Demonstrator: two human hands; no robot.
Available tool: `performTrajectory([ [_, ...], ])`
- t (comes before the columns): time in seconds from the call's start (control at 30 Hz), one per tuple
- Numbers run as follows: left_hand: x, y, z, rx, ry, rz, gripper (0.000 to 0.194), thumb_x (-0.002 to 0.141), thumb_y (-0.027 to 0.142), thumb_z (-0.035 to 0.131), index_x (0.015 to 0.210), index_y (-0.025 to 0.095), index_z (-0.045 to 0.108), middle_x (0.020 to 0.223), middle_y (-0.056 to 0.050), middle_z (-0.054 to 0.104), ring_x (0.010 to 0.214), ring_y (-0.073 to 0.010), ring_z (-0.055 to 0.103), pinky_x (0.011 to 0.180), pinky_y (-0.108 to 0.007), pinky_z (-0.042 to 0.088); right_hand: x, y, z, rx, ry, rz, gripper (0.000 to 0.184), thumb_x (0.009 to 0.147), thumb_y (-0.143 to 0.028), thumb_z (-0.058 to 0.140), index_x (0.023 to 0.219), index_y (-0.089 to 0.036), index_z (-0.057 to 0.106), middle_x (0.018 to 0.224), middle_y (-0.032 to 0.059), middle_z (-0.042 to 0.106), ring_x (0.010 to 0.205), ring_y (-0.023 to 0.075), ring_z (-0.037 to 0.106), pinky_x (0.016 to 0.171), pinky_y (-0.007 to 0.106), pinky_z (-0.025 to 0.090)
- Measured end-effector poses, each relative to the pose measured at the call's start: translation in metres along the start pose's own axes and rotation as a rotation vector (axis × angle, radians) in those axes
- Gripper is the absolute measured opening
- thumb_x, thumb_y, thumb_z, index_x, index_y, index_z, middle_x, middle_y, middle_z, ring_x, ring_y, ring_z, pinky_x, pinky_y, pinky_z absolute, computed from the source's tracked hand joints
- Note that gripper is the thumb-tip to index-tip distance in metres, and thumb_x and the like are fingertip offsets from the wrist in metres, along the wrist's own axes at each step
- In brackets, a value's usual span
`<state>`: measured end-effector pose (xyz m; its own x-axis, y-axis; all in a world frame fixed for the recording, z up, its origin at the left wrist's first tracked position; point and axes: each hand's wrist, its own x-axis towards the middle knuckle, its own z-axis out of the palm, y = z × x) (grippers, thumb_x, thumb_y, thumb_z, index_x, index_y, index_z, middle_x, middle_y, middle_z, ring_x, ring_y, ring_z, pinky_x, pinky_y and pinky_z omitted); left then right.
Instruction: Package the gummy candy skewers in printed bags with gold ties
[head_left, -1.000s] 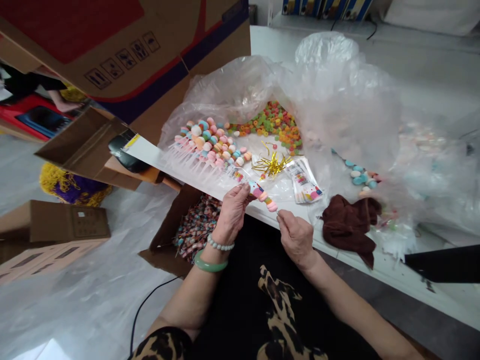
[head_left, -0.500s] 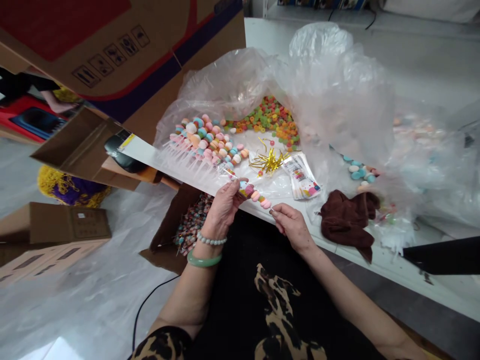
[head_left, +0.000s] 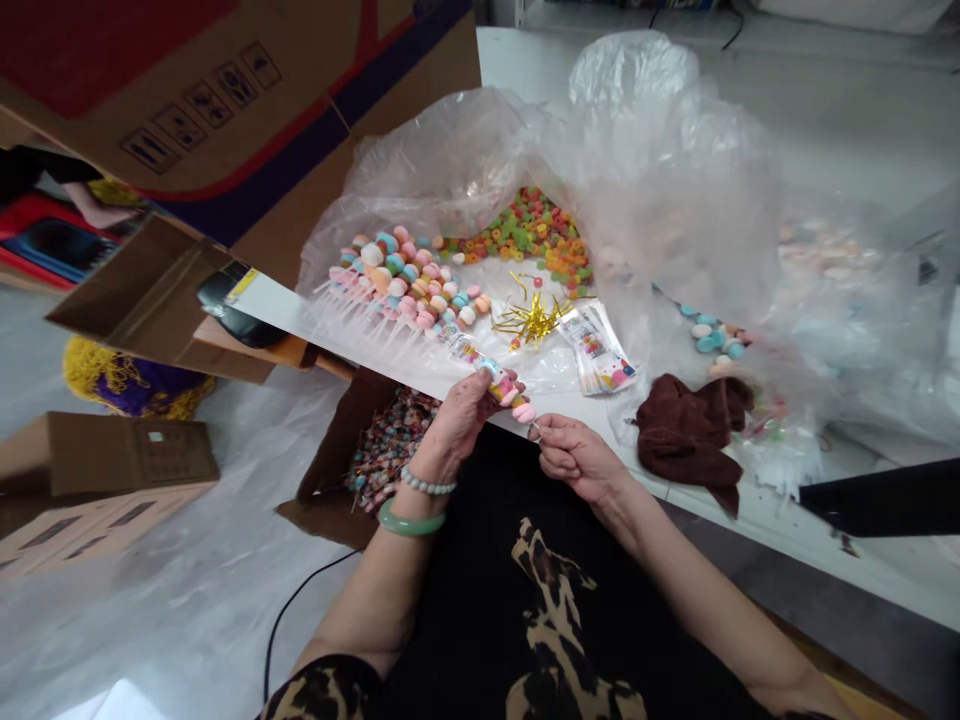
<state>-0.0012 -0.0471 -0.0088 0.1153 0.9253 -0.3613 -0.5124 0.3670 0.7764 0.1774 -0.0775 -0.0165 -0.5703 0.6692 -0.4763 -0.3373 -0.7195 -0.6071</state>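
Note:
My left hand (head_left: 469, 405) is closed around a candy skewer (head_left: 523, 411) partly covered by a printed clear wrapper (head_left: 466, 350). Pink, green and yellow pieces show at the skewer's lower end. My right hand (head_left: 574, 450) pinches the thin stick just below the last pink piece. Behind my hands lie a pile of similar skewers (head_left: 412, 280) with white sticks, gold twist ties (head_left: 534, 320) and a small stack of printed wrappers (head_left: 600, 350).
Ring gummies (head_left: 525, 235) lie in clear plastic bags (head_left: 637, 110) on the white table. A brown cloth (head_left: 686, 435) is at the right. A large carton (head_left: 247, 120) stands at the left; below the table edge an open box (head_left: 322, 480) holds many wrapped skewers.
The wrapper now stretches further out above my left hand. My right hand has shifted slightly left with the stick still pinched, and the camera view has moved a little.

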Motion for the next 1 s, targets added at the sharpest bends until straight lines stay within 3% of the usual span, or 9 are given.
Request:
performTrajectory([
  [0.13,0.002,0.005,-0.007,-0.064,0.029,-0.023,0.057,0.076,0.06,0.069,0.103,0.011,0.067,0.089,-0.012,0.073,0.082,-0.0255,0.071,0.081,-0.041,0.054,0.003,0.002,-0.002,-0.022,0.104,0.006,0.02,0.069,-0.031,0.071,0.075,-0.016,0.06,0.037,-0.0121,0.031,0.034,0.0022,0.016,0.037,0.018,0.009],
  [0.27,0.003,0.004,-0.011,-0.015,0.036,0.03,0.054,0.072,0.056,0.075,0.103,0.012,0.066,0.089,-0.011,0.073,0.082,-0.0238,0.071,0.083,-0.039,0.054,0.005,0.006,0.001,-0.191,0.266,-0.104,0.022,0.07,-0.036,0.069,0.073,-0.017,0.058,0.042,-0.0106,0.034,0.035,0.004,0.022,0.037,0.019,0.012],
  [0.4,0.001,-0.006,0.0,0.009,0.07,0.056,0.047,0.071,0.049,0.078,0.099,0.013,0.066,0.091,-0.009,0.072,0.079,-0.0212,0.071,0.082,-0.036,0.054,0.001,0.012,0.006,-0.633,0.434,-0.346,0.02,0.083,-0.038,0.057,0.074,-0.02,0.059,0.049,-0.0059,0.043,0.043,0.0091,0.037,0.046,0.022,0.028],
  [0.5,-0.002,-0.012,0.013,-0.036,0.051,0.034,0.046,0.075,0.052,0.074,0.098,0.013,0.066,0.089,-0.009,0.072,0.08,-0.0225,0.072,0.083,-0.038,0.054,-0.001,0.016,0.011,-1.064,0.519,-0.531,0.019,0.089,-0.034,0.05,0.087,-0.022,0.064,0.06,-0.0006,0.056,0.055,0.0138,0.049,0.059,0.025,0.036],
  [0.57,-0.003,-0.014,0.018,-0.078,0.019,-0.021,0.047,0.077,0.056,0.07,0.095,0.013,0.067,0.087,-0.01,0.072,0.082,-0.0238,0.072,0.085,-0.04,0.054,-0.002,0.019,0.013,-1.18,0.505,-0.569,0.021,0.09,-0.032,0.047,0.094,-0.023,0.065,0.065,0.0014,0.06,0.058,0.0154,0.053,0.062,0.026,0.037],
  [0.67,-0.003,-0.014,0.016,-0.123,-0.009,-0.102,0.053,0.076,0.063,0.066,0.095,0.013,0.067,0.091,-0.012,0.072,0.085,-0.0253,0.071,0.089,-0.042,0.053,0.0,0.02,0.011,-1.077,0.414,-0.509,0.02,0.092,-0.034,0.045,0.091,-0.025,0.063,0.062,-0.0014,0.057,0.056,0.0152,0.052,0.06,0.025,0.036],
  [0.8,0.001,-0.009,0.007,-0.149,0.03,-0.035,0.052,0.076,0.06,0.068,0.104,0.016,0.065,0.103,-0.011,0.07,0.094,-0.0252,0.069,0.086,-0.04,0.054,0.001,0.018,0.007,-1.007,0.385,-0.455,0.018,0.092,-0.035,0.047,0.086,-0.025,0.061,0.056,-0.0041,0.052,0.054,0.0146,0.049,0.057,0.024,0.035],
  [1.0,0.001,0.0,0.009,-0.174,0.064,-0.004,0.047,0.078,0.059,0.067,0.103,0.019,0.063,0.112,-0.01,0.067,0.099,-0.0257,0.068,0.083,-0.039,0.054,0.001,0.018,0.01,-1.278,0.477,-0.517,0.022,0.092,-0.032,0.045,0.096,-0.024,0.065,0.064,0.0,0.061,0.057,0.016,0.054,0.062,0.026,0.036],
])
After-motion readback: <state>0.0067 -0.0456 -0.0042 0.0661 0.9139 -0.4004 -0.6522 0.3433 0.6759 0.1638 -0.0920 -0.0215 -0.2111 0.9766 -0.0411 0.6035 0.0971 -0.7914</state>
